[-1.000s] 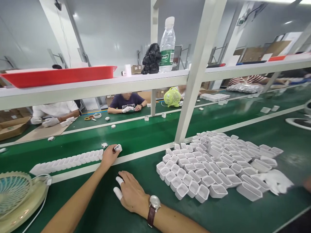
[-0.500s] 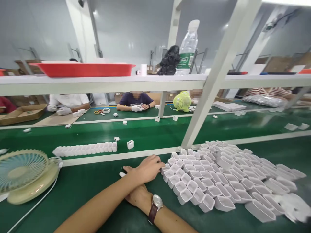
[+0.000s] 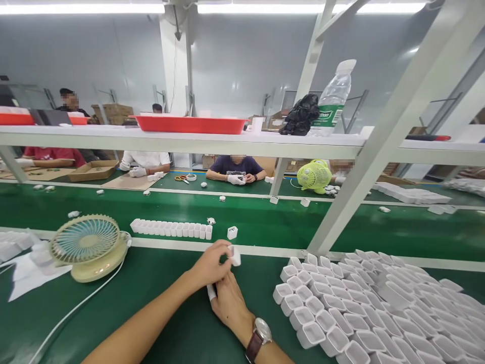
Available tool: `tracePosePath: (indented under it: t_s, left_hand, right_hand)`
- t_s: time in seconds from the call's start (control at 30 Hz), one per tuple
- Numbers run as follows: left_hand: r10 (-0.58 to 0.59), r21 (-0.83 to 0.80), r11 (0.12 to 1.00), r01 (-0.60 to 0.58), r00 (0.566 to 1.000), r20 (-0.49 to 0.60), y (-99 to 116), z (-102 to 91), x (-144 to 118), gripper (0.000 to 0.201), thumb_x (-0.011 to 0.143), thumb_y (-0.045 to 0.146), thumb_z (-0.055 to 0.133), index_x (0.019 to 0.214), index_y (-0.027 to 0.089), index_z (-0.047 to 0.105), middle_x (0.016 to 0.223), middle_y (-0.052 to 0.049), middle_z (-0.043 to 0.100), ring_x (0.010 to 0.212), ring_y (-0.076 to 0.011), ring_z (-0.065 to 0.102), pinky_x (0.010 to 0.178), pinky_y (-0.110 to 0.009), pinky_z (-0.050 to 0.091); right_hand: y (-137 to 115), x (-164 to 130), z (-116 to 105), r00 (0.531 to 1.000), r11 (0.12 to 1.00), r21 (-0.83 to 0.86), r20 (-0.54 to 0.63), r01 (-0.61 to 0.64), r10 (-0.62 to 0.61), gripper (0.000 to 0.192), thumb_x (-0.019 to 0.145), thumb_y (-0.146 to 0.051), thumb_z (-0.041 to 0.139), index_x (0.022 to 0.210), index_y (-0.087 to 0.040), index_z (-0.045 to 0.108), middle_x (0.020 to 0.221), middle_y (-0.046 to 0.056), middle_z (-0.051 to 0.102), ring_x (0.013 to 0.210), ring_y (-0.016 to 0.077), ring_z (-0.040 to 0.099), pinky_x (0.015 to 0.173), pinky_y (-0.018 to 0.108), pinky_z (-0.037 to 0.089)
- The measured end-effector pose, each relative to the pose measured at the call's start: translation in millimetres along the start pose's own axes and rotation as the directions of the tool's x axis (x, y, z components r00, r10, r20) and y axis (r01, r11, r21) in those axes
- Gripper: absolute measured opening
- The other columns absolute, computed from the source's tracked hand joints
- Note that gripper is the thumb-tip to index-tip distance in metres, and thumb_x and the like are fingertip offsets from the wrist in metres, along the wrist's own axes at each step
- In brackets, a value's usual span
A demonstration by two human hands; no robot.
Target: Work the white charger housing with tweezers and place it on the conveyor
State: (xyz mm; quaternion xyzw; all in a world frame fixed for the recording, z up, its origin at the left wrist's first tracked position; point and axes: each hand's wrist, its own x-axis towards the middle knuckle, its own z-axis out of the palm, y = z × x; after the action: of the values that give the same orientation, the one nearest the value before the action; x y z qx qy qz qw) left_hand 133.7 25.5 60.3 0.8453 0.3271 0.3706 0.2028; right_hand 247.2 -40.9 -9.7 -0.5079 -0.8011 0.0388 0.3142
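Left hand (image 3: 210, 263) pinches a white case (image 3: 235, 255) at its fingertips (long axis upright), directly above the right hand (image 3: 229, 303), whose grip cannot be told.

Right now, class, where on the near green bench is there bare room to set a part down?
Bare green mat lies between the cream desk fan and the left hand. Right of the hands, white plastic cups crowd the bench.

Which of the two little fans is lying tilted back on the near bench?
The cream fan with the pale blue blades, left of the hands. The lime-green fan stands upright on the far bench, beyond the belt.
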Motion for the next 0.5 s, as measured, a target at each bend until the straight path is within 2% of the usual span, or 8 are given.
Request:
tracePosePath:
  t_s: [0.1, 0.23, 0.37, 0.5]
  left_hand:
    - [-0.126, -0.011, 0.992, 0.126, 0.991, -0.046, -26, -31.2, -28, 0.008, 0.087, 0.017, 0.059, 0.083, 0.021, 0.065, 0.114, -0.009, 0.068, 0.109, -0.0239, 0.067, 0.095, -0.039, 0.056]
    - [-0.178, -0.007, 0.984, 0.178, 0.981, -0.073, -53, -58.4, -62, 0.009, 0.086, 0.018, 0.059, 0.089, 0.022, 0.067, 0.113, -0.009, 0.068, 0.109, -0.0237, 0.067, 0.092, -0.038, 0.058]
    - [-0.222, -0.094, 0.972, 0.214, 0.971, -0.083, -62, -60.6, -81, 0.030, 0.085, 0.019, 0.061, 0.115, 0.023, 0.065, 0.122, -0.009, 0.069, 0.109, -0.0230, 0.068, 0.095, -0.040, 0.058]
    - [-0.305, -0.208, 0.938, 0.277, 0.945, -0.115, -66, -48.7, -88, 0.058, 0.084, 0.024, 0.068, 0.140, 0.022, 0.052, 0.135, -0.013, 0.065, 0.116, -0.0262, 0.067, 0.102, -0.045, 0.055]
  right_hand:
    - [-1, 1, -1, 0.997, 0.998, -0.048, -0.075, -0.032, 0.029, 0.039, 0.091, -0.007, 0.051, 0.127, -0.011, 0.065, 0.132, 0.020, 0.065, 0.127, 0.0342, 0.061, 0.105, 0.052, 0.054]
    - [1, 0, 0, 0.991, 0.997, -0.066, -0.127, -0.040, 0.031, 0.037, 0.095, -0.009, 0.049, 0.130, -0.013, 0.063, 0.134, 0.020, 0.063, 0.130, 0.0336, 0.059, 0.105, 0.054, 0.055]
    - [-4, 1, -7, 0.989, 0.998, -0.046, -0.144, 0.030, -0.037, 0.032, 0.098, -0.012, 0.050, 0.127, -0.010, 0.063, 0.137, 0.022, 0.062, 0.133, 0.0336, 0.058, 0.106, 0.054, 0.055]
    - [-23, -2, -17, 0.961, 0.965, 0.020, -0.098, 0.263, -0.260, 0.032, 0.098, -0.013, 0.055, 0.129, -0.018, 0.064, 0.135, 0.015, 0.067, 0.134, 0.0273, 0.059, 0.109, 0.047, 0.055]
